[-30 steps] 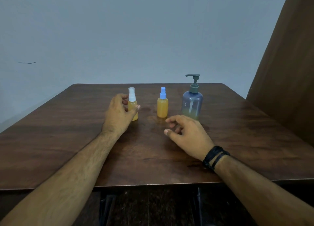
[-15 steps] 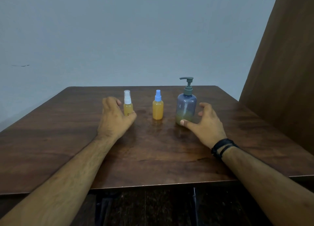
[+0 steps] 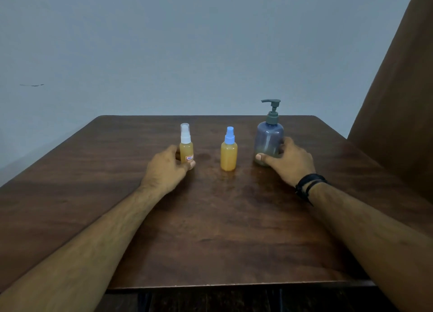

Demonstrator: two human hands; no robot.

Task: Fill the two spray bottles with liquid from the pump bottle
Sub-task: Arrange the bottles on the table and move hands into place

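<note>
On the dark brown wooden counter (image 3: 210, 229) three bottles stand upright in a row. At its middle is the small orange plastic spray bottle with a blue cap (image 3: 229, 152), untouched. Left of it, my left hand (image 3: 165, 168) curls its fingers (image 3: 191, 164) round the base of the small orange spray bottle with a clear-capped white sprayer (image 3: 186, 147). Right of the blue-capped bottle, my right hand (image 3: 289, 161) grips the lower body of the translucent blue-grey pump bottle with a grey pump head (image 3: 269, 138), thumb in front. A black wristband (image 3: 309, 182) circles my right wrist.
</note>
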